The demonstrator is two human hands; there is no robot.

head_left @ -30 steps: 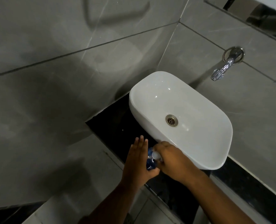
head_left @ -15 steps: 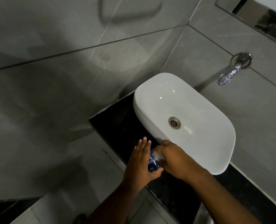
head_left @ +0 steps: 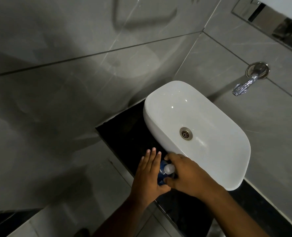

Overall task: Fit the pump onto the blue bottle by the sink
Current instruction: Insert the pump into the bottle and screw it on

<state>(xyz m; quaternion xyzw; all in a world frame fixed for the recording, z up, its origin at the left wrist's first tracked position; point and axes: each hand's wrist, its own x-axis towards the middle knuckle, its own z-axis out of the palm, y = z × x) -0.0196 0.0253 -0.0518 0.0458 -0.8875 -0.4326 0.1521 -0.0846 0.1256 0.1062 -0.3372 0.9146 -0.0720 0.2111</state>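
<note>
The blue bottle [head_left: 161,176] stands on the black counter [head_left: 128,132], just left of the white sink [head_left: 160,134]. A white pump top [head_left: 169,169] sits on the bottle's neck. My left hand [head_left: 147,175] presses flat against the bottle's left side, fingers straight and thumb under it. My right hand [head_left: 188,175] curls over the pump from the right, thumb and fingers around the white top. Most of the bottle is hidden between the two hands.
The sink has a metal drain [head_left: 185,133]. A chrome tap [head_left: 244,85] sticks out of the grey tiled wall at the right. The counter's front edge runs diagonally below my hands. A mirror edge [head_left: 278,26] shows at the top right.
Both hands stay on the bottle and pump. My right hand has shifted a little, so more of the white pump top shows. The camera view has drifted slightly.
</note>
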